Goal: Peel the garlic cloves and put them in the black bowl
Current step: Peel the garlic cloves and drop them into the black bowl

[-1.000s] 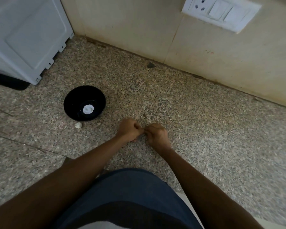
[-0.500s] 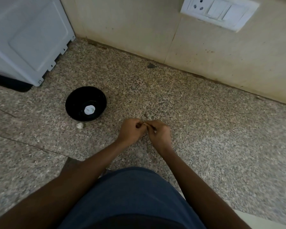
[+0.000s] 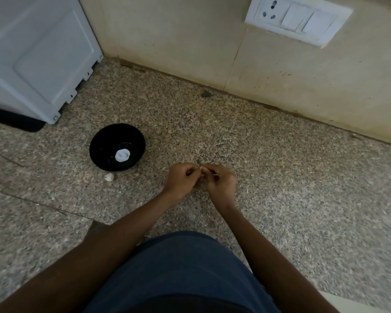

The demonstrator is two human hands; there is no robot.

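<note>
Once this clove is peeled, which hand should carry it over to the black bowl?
Probably the left hand. The black bowl sits on the counter to that hand's side, so it reaches over freely. The right hand would have to cross over the left. Both hands now pinch something small between them.

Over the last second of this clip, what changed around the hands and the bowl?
Very little. The left hand and right hand remain together, pinching a small garlic clove between them; only their fingers shifted slightly. The black bowl with its white piece and the white bit beside it stayed put.
</note>
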